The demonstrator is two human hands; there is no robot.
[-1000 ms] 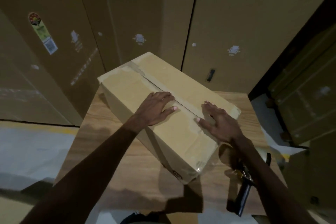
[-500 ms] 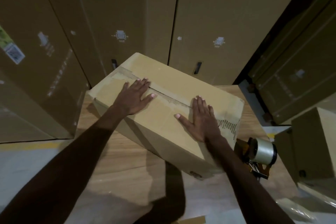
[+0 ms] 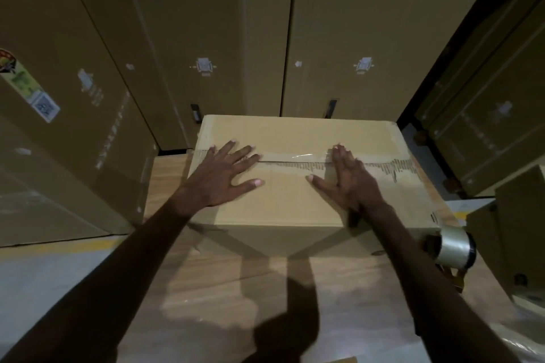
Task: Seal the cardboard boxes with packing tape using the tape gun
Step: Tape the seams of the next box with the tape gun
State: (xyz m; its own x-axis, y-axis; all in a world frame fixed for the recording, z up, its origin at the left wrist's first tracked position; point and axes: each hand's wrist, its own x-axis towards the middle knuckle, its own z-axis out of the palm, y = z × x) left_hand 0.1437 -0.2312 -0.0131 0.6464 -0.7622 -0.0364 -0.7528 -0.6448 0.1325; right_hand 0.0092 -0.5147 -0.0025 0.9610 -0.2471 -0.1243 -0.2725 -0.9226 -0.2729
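Cardboard: 1 box (image 3: 298,194) sits square on the wooden surface (image 3: 236,289), its long seam running left to right across the top.
Hands: both flat, fingers spread and straight, gripping nothing. Left hand (image 3: 225,178) presses the left part of the lid, right hand (image 3: 349,180) the right part, fingertips reaching the seam.
Seam: a shiny strip of tape (image 3: 295,155) shows between the hands; torn paper runs along the flap edge, so tape may stick badly there.
Tape gun: the gun (image 3: 452,247) lies on the surface just beside the box's near right corner, untouched.
Step, my guess: squaring the box and flattening the flaps before taping.
Tip: keep the left hand pressing so the flaps meet flush, and free only the right for the gun.
Watch: letting go with both could let the flaps spring apart.
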